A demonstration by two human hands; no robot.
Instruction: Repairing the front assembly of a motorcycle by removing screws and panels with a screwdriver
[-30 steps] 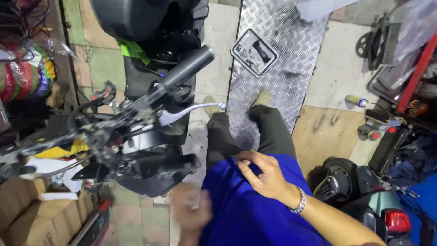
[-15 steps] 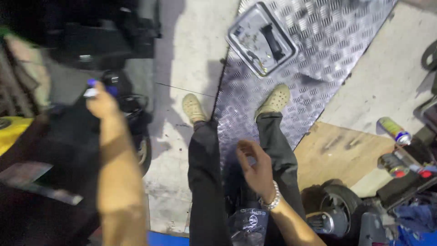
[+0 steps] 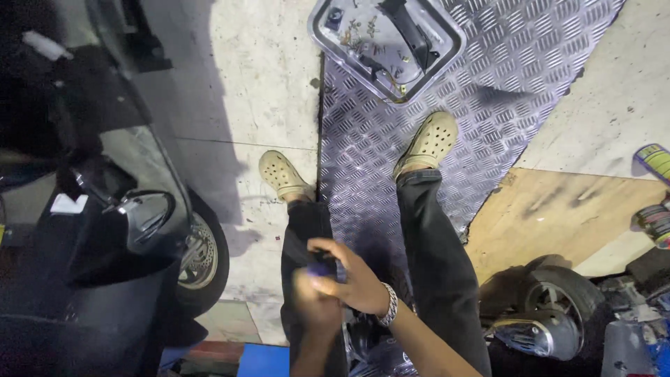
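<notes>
My two hands meet in front of my left thigh, low in the view. My right hand point(image 3: 359, 283), with a metal bracelet on the wrist, curls its fingers around a small dark object point(image 3: 323, 265). My left hand point(image 3: 313, 306) is blurred and presses against the right from below; whether it holds anything is unclear. I stand in dark trousers and beige clogs point(image 3: 427, 143), one foot on the diamond-pattern metal plate point(image 3: 502, 91), the other on the concrete floor.
A metal tray point(image 3: 333, 50) with small screws and a black part lies on the plate ahead. A dark scooter's front wheel point(image 3: 201, 255) is at the left. Another wheel point(image 3: 558, 307), a plywood board point(image 3: 558, 216) and spray cans point(image 3: 656, 164) are at the right.
My left arm has come back from the scooter at the left and joined my right hand at my thigh. The view has tipped further down toward my feet.
</notes>
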